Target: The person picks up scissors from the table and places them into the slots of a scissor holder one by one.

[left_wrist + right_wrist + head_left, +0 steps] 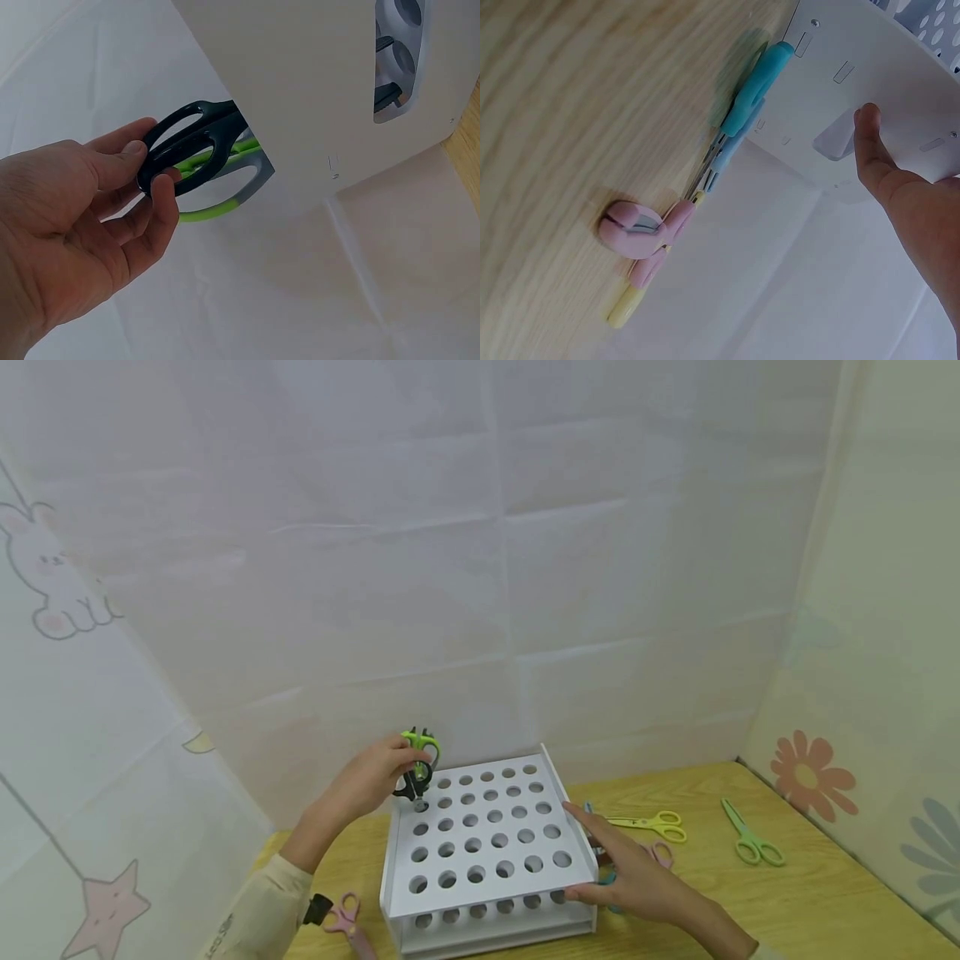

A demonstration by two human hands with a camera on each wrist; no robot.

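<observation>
My left hand [367,781] pinches the handles of black scissors [187,142] at the back left corner of a white rack [432,900] with rows of round holes. Their blades are hidden by the rack's side panel in the left wrist view. Right behind them, green-and-grey scissors [217,210] stand with handles above the rack top. On the rack's right side rests my right hand [637,872], thumb near the front edge and fingers along the panel. The right wrist view has a fingertip [867,116] against that panel, beside its cut-out slot.
To the right of the rack, yellow scissors [670,827], green scissors [752,845], pink scissors [634,232], teal scissors [757,86] and light blue scissors [726,154] lie on the wooden table [705,893]. Another pink pair [347,918] lies left of it. A white sheet [405,593] hangs behind.
</observation>
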